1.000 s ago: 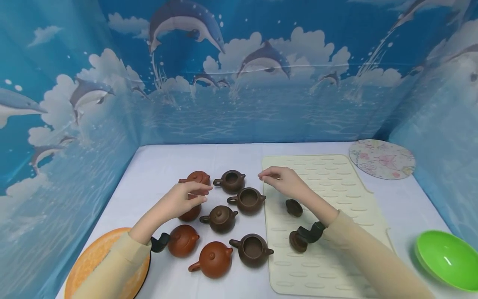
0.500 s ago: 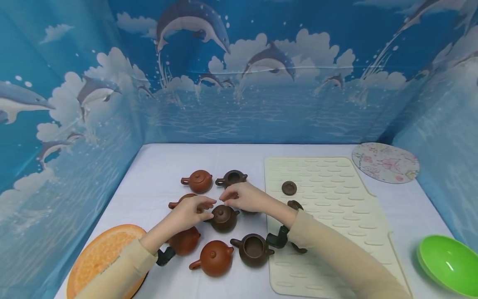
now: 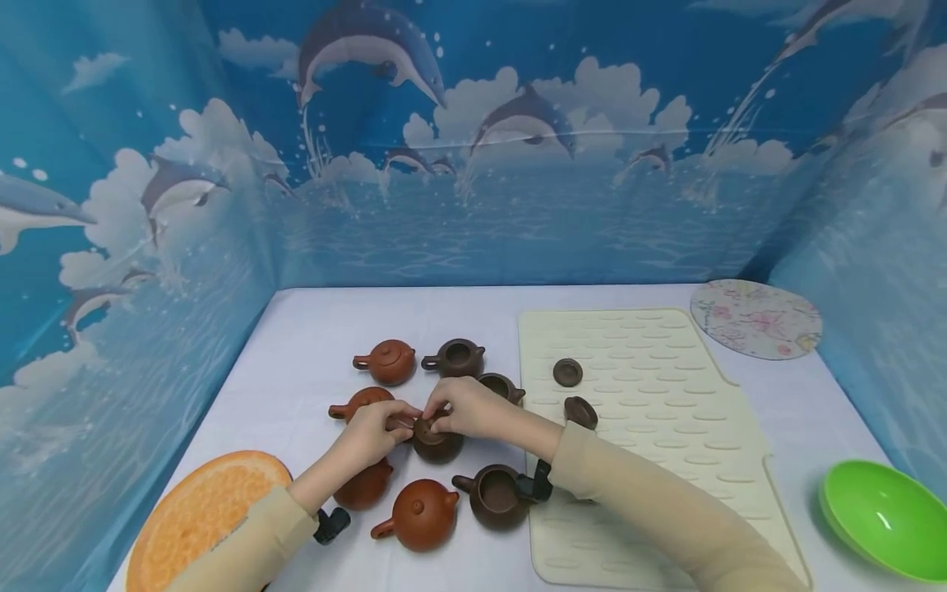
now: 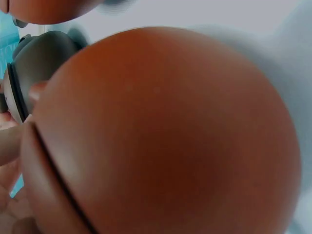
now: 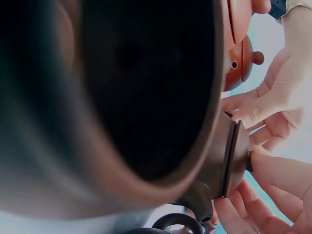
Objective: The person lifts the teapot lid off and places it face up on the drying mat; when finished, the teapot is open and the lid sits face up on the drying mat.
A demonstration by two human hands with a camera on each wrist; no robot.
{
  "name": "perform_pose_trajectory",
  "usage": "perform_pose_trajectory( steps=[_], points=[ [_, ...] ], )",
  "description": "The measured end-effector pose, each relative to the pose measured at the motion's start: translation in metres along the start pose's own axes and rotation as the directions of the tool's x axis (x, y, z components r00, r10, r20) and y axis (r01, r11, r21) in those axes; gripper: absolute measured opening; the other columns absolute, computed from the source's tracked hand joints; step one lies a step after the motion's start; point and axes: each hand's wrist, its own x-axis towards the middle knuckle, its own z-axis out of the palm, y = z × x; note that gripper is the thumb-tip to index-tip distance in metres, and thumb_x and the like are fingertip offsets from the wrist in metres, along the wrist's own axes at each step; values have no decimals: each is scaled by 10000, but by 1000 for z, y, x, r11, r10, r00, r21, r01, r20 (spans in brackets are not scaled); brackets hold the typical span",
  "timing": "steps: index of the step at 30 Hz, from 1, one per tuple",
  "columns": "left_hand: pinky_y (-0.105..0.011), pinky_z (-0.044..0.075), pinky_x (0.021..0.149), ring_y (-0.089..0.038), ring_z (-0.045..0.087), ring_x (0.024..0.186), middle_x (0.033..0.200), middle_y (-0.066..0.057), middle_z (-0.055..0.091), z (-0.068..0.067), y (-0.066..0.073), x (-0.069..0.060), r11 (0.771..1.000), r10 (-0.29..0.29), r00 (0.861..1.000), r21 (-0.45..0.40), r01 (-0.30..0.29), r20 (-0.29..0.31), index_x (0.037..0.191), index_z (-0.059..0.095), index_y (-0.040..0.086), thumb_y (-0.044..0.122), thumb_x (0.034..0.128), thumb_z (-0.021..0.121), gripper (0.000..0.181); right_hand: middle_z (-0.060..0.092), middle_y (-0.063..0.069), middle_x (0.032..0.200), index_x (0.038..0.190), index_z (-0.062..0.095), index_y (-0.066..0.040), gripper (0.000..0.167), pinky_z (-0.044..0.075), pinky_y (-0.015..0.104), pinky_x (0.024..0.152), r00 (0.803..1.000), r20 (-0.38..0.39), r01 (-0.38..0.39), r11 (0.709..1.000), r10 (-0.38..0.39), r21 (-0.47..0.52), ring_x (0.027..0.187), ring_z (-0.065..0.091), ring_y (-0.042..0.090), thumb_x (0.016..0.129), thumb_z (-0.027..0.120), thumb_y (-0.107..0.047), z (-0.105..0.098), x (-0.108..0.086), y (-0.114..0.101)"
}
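Observation:
A dark brown teapot (image 3: 438,450) with its lid on stands in the middle of the group. At its handle side, my left hand (image 3: 380,433) pinches the handle, which the fingers mostly hide. From the other side my right hand (image 3: 468,409) grips the lid (image 5: 238,158), its thumb at the knob in the right wrist view. Close to the left wrist camera is a reddish-brown teapot (image 4: 165,136), lidded. Near the right wrist camera looms the open mouth of a lidless dark teapot (image 3: 497,497).
Several red-brown teapots, one of them (image 3: 422,515) in front, surround the hands. Two more lidless dark teapots stand behind. Loose dark lids, including one (image 3: 567,372), lie on the cream mat (image 3: 651,526). A green bowl (image 3: 884,518) is right, an orange round mat (image 3: 210,501) left.
My right hand has come left from above the mat to the lidded dark teapot. The left hand has moved slightly right and down onto the same teapot's handle.

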Motion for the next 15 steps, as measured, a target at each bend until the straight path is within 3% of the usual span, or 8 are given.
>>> perform_pose_trajectory(
  steps=[11, 15],
  points=[
    [-274, 564, 689, -119, 700, 827, 896, -1, 735, 1, -4, -1, 999, -29, 999, -30, 28, -39, 1044, 770, 108, -28, 811, 755, 270, 694, -6, 972, 922, 736, -136, 72, 502, 247, 746, 999, -19, -40, 999, 41, 17, 868, 607, 123, 856, 762, -124, 1, -3, 0],
    [-259, 541, 653, -103, 674, 782, 887, -5, 733, 0, -4, -1, 999, -29, 999, -28, 28, -31, 1034, 765, 87, -23, 816, 752, 244, 701, -2, 982, 957, 711, -141, 63, 509, 230, 732, 997, -55, -50, 995, 55, 91, 877, 624, 99, 895, 723, -132, -2, -8, 1]
  ],
)
